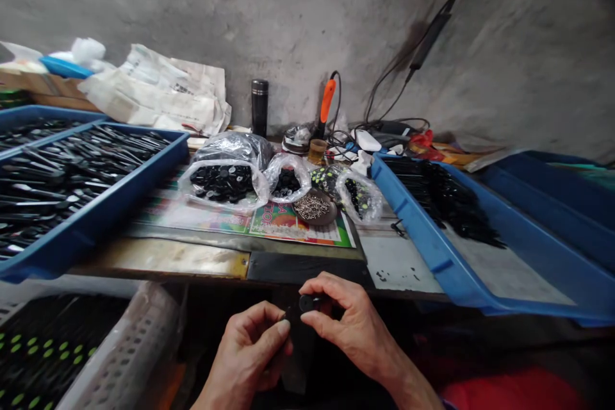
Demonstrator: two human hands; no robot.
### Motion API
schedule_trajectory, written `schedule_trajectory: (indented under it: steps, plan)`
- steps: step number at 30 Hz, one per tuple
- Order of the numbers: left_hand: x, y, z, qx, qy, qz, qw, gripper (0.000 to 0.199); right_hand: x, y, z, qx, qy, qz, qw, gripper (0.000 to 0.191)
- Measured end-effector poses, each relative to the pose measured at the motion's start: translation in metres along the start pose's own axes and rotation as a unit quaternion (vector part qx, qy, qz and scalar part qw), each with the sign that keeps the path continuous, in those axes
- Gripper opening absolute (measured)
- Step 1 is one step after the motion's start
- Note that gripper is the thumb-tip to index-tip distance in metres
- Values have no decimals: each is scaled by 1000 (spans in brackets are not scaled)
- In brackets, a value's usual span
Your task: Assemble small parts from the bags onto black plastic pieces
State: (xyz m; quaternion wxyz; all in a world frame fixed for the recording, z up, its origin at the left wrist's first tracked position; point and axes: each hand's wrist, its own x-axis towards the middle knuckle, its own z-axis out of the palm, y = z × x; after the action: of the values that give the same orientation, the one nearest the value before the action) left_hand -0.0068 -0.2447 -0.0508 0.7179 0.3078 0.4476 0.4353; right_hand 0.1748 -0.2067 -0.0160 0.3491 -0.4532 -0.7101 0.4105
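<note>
My right hand (343, 314) pinches a small round black plastic piece (306, 303) between thumb and forefinger, just in front of the table edge. Close to its left, my left hand (259, 346) has thumb and forefinger pressed together on a small dark part (288, 314), mostly hidden and too small to name. The two parts are very near each other; I cannot tell whether they touch. Beyond the hands stand clear plastic bags holding black round pieces (223, 182), another bag of small black parts (287, 184), and a dish of small metal screws (313, 206).
At left a blue tray (120, 208) holds many long black parts; another blue tray (418, 230) stands at right. An orange-handled tool (327, 100) and a black cylinder (260, 107) stand by the wall. Below left is a white perforated basket (127, 346).
</note>
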Motion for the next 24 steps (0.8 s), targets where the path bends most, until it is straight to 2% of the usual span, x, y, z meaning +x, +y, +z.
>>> schedule_trajectory:
  steps: [13,18,24]
  plan:
    - [1,-5,3,10,-1,-12,1000,42,-6,8,-1,5,8,-11,1000,12]
    - [1,-4,6,25,9,-9,1000,49,-9,9,0,18,5,-3,1000,7]
    - [-1,-4,4,16,1,-24,1000,46,-11,13,-1,11,6,-23,1000,12]
